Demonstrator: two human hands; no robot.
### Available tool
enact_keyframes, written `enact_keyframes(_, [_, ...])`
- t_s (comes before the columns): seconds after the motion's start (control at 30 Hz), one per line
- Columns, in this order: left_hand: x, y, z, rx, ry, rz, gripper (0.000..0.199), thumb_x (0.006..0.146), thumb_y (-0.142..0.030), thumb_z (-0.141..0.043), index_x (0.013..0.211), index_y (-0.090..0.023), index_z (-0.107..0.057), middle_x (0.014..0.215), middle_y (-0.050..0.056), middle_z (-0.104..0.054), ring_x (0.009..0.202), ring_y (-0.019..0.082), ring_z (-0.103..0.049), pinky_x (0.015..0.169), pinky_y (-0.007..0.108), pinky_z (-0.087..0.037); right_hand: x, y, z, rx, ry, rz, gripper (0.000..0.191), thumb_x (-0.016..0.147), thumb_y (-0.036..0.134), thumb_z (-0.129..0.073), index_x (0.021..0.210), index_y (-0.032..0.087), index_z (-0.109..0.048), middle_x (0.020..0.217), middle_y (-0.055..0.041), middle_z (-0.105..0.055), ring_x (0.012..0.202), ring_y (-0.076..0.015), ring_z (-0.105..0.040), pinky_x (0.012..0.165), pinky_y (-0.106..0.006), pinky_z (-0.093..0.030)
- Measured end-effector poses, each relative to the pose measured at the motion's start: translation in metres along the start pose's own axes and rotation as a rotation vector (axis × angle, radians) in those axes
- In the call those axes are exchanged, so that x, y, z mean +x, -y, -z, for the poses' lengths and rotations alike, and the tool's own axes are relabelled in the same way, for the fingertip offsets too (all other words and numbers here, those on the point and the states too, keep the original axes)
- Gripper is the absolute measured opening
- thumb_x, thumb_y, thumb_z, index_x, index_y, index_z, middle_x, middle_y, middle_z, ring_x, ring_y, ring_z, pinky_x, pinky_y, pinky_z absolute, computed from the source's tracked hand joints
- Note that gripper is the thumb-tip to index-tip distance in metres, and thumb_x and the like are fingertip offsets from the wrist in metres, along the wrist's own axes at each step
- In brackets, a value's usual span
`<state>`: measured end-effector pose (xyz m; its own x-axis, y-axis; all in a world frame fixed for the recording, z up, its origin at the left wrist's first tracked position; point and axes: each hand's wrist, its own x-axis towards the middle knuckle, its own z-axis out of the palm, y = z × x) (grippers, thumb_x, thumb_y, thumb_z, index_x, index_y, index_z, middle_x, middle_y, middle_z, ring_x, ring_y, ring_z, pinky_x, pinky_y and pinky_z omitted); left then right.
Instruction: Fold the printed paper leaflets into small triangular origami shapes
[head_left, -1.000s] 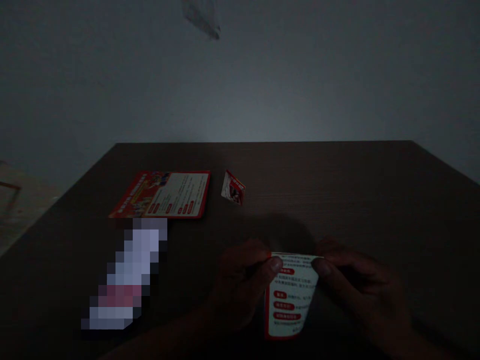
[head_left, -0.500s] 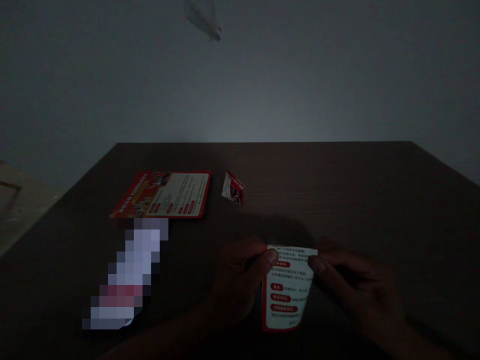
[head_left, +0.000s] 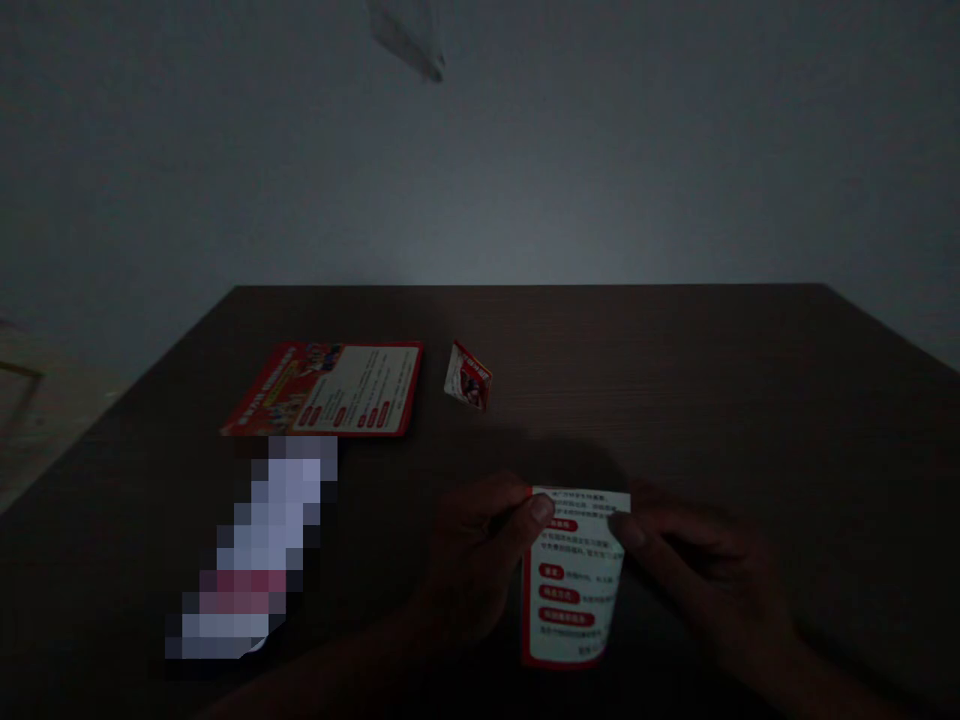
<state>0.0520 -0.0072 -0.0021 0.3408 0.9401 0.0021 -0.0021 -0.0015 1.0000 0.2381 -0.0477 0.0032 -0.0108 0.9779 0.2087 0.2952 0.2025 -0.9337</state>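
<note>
Between my two hands hangs a folded leaflet (head_left: 576,600), white with a red border, dark print and red label shapes. My left hand (head_left: 480,555) pinches its upper left corner, thumb on the near face. At the upper right edge, my right hand (head_left: 701,565) grips the paper between thumb and fingers. The leaflet's lower part bends slightly and hangs free above the table. Dim light hides most of my fingers behind the paper.
A stack of red and white leaflets (head_left: 360,390) lies on the dark wooden table (head_left: 675,380) at the left. Right of it sits a small folded red and white paper piece (head_left: 469,380). A blurred-out phone-like long object (head_left: 262,540) lies nearer. Behind is a wall (head_left: 600,150).
The leaflet and my right hand have shifted very slightly left. Both hands keep their grip, and the things on the table have not moved.
</note>
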Motion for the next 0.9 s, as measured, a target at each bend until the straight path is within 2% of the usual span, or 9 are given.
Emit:
enact_keyframes(0.2, [-0.0011, 0.0035, 0.0003, 0.025, -0.005, -0.055, 0.034, 0.084, -0.026, -0.055, 0.053, -0.015, -0.047, 0.056, -0.005, -0.04, 0.053, 0.007, -0.039, 0.051, 0.02, -0.033, -0.0007, 0.0046, 0.0001, -0.024, -0.007, -0.019, 0.02, 0.082, 0.02, -0.06, 0.063, 0.02, -0.064, 0.056, 0.001, -0.057, 0.057, -0.0139, -0.06, 0.051, -0.022, -0.048])
enact_keyframes(0.33, [-0.0013, 0.0047, 0.0013, 0.002, -0.001, -0.031, 0.032, 0.085, -0.027, -0.055, 0.056, -0.015, -0.051, 0.057, -0.004, -0.042, 0.054, 0.008, -0.041, 0.053, 0.02, -0.034, 0.0008, 0.0057, -0.0002, -0.042, -0.017, -0.019, 0.02, 0.082, 0.023, -0.06, 0.063, 0.021, -0.066, 0.057, 0.001, -0.059, 0.055, -0.0131, -0.06, 0.05, -0.021, -0.049])
enact_keyframes(0.53, [-0.0008, 0.0031, 0.0011, -0.017, -0.007, 0.015, 0.028, 0.085, -0.03, -0.055, 0.062, -0.015, -0.059, 0.06, -0.003, -0.047, 0.056, 0.009, -0.045, 0.053, 0.021, -0.036, 0.0011, 0.0067, -0.0004, 0.006, 0.075, -0.055, 0.016, 0.084, 0.024, -0.058, 0.073, 0.022, -0.069, 0.067, -0.0004, -0.065, 0.06, -0.0138, -0.062, 0.056, -0.023, -0.053])
enact_keyframes(0.73, [-0.0011, 0.0008, -0.0008, -0.022, -0.013, -0.014, 0.03, 0.085, -0.029, -0.056, 0.058, -0.015, -0.056, 0.058, -0.004, -0.044, 0.054, 0.008, -0.042, 0.052, 0.021, -0.035, 0.0006, 0.0086, 0.0005, -0.034, 0.091, -0.059, 0.025, 0.085, 0.026, -0.056, 0.064, 0.02, -0.067, 0.06, -0.0018, -0.061, 0.057, -0.0152, -0.06, 0.055, -0.027, -0.054])
enact_keyframes(0.9, [-0.0015, 0.004, 0.0008, -0.013, 0.004, -0.014, 0.028, 0.086, -0.027, -0.055, 0.062, -0.015, -0.059, 0.06, -0.003, -0.046, 0.056, 0.008, -0.044, 0.054, 0.02, -0.036, -0.0012, 0.0035, 0.0007, -0.011, 0.088, -0.071, 0.024, 0.085, 0.027, -0.057, 0.063, 0.021, -0.066, 0.059, -0.0011, -0.06, 0.059, -0.0155, -0.061, 0.055, -0.026, -0.053])
